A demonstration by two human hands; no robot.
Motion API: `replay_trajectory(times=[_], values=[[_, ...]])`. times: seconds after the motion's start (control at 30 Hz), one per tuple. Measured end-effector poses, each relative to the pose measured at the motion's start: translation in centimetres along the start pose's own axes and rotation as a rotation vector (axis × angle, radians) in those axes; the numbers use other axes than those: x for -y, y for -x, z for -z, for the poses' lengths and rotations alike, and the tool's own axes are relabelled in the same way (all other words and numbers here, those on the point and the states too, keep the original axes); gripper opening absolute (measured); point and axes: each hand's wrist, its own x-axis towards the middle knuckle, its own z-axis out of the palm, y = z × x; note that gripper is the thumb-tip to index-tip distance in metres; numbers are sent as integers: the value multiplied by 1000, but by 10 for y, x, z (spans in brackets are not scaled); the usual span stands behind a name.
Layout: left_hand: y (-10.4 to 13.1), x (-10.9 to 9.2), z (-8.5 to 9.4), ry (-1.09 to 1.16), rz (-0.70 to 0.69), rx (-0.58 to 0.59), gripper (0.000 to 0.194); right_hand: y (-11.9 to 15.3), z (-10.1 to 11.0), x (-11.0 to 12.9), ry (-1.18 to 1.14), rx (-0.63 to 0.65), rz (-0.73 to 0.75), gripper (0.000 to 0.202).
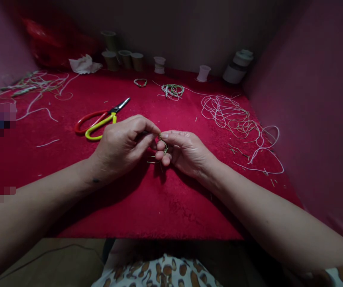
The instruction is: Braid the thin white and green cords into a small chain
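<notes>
Over the middle of the red cloth, my left hand [126,141] and my right hand [187,153] meet at the fingertips. Between them is a small piece of greenish cord [165,148], pinched by the thumb and index finger of each hand. Part of the cord loops across the curled fingers of my right hand, and thin ends stick out below. Its exact shape is mostly hidden by the fingers. Scissors [99,121] with one red and one yellow handle lie just beyond my left hand, their blades partly apart.
Tangled pale cords [225,113] spread over the right side, with small clippings nearby. More cords [44,85] lie at the left. Braided loops [173,91], spools [159,65], a crumpled tissue [84,64] and a lidded jar [238,67] are along the back. Pink walls flank the red cloth [159,215].
</notes>
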Motion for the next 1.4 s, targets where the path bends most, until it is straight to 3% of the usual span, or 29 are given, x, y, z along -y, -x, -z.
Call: replay_trajectory(times=[0.2,0.37,0.6,1.0,1.2,1.4], values=[[0,4,0,-113,-150,6,18,-1,0,-2,-41,-4,-3,11],[2,9,-4,-150,-248,-63,18,-1,0,-2,-64,3,-14,10],[5,6,-7,-162,-209,-125,14,-1,-1,-1,-60,-15,-22,10],[9,0,-6,-118,-50,-77,21,-1,0,-2,-16,-13,-13,12],[9,0,-8,-140,-186,-153,21,-3,0,-6,-43,-13,21,11],[10,-1,-11,2,-8,-153,23,0,-4,-8,-23,-31,52,15]])
